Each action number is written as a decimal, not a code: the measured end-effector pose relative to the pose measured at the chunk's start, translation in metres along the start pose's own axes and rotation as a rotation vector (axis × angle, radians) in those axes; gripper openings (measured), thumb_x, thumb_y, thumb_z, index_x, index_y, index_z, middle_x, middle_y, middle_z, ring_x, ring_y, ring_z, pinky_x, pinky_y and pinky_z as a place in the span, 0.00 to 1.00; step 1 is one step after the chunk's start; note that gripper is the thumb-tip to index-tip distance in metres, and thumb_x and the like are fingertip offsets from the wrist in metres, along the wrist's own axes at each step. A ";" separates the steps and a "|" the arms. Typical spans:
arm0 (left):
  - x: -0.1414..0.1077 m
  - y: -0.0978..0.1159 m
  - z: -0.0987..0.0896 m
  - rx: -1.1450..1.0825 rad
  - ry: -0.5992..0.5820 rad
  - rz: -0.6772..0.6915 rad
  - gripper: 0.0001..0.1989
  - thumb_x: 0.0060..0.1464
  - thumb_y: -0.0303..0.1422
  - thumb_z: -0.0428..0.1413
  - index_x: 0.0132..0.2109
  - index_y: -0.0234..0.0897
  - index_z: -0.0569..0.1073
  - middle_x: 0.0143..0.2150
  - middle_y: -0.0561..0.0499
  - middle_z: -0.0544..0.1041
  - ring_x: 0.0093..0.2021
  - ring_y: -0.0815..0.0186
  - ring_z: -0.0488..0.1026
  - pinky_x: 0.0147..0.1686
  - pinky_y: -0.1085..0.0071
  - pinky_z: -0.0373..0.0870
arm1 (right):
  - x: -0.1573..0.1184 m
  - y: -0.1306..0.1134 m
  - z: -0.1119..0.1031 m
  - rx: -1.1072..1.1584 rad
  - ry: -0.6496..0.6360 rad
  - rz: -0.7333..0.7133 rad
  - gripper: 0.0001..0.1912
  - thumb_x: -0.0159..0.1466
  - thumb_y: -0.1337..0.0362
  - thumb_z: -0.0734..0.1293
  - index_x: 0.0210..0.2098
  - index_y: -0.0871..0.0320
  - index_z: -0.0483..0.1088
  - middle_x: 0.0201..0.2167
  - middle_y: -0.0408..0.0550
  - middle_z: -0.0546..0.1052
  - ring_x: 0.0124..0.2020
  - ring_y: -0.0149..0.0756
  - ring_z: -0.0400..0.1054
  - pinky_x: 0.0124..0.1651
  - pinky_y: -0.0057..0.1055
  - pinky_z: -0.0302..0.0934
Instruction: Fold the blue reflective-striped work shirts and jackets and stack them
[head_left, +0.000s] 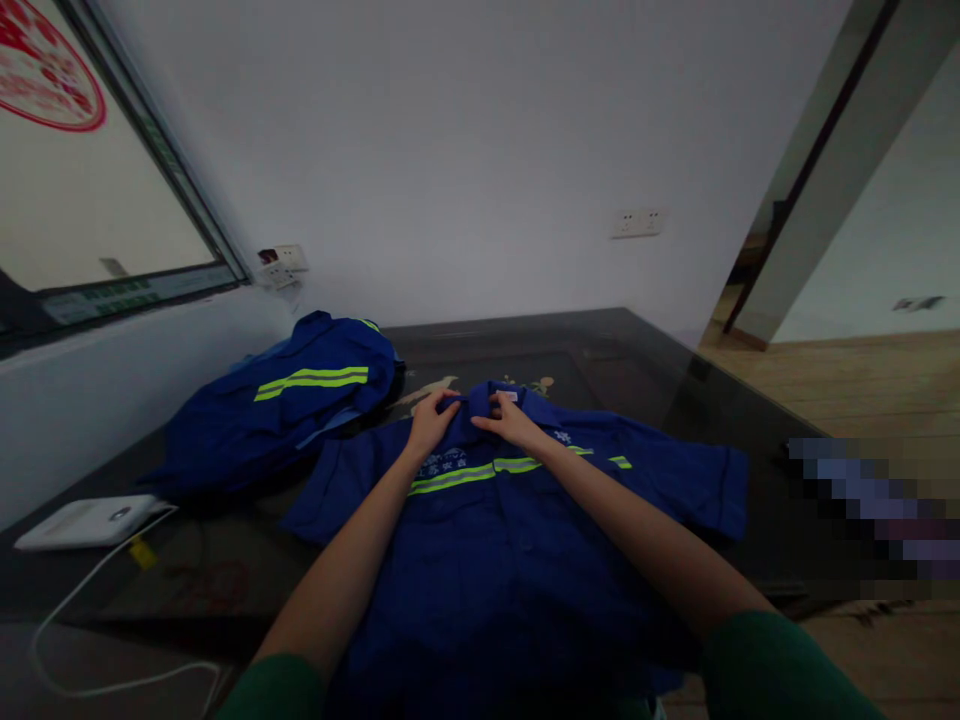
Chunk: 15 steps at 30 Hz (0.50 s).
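Note:
A dark blue work shirt [457, 540] with yellow-green reflective stripes lies spread front side up on the dark table, its lower part hanging toward me over the near edge. Both my hands are at its collar [486, 398]. My left hand [433, 422] pinches the collar's left side between thumb and fingers. On the other side, my right hand [511, 420] grips the collar near a small white label, its fingers curled. The short sleeves stretch out to left and right.
Another heap of blue clothing [300, 400] with reflective stripes lies at the table's left. A white device [86, 522] with a cable [97, 580] sits at the left edge. The dark table [600, 350] meets a white wall with sockets [637, 223]. A blurred patch covers something at right.

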<state>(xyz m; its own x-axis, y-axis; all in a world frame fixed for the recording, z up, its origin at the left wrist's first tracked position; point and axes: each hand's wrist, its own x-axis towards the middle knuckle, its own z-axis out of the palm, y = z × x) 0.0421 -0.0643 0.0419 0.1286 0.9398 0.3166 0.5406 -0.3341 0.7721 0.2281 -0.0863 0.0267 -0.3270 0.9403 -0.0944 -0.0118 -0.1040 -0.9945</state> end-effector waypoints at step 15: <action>-0.001 -0.001 -0.003 0.038 0.048 -0.032 0.07 0.52 0.33 0.55 0.37 0.37 0.75 0.39 0.48 0.79 0.43 0.58 0.75 0.48 0.62 0.68 | -0.001 -0.021 0.016 -0.721 0.259 -0.108 0.16 0.58 0.55 0.71 0.40 0.58 0.72 0.40 0.56 0.77 0.43 0.47 0.70 0.44 0.37 0.60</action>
<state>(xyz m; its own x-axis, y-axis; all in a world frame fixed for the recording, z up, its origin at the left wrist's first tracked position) 0.0391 -0.0647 0.0424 0.0708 0.9451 0.3189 0.5749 -0.2999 0.7613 0.2130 -0.0899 0.0487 -0.1266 0.9883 0.0856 0.6160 0.1460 -0.7741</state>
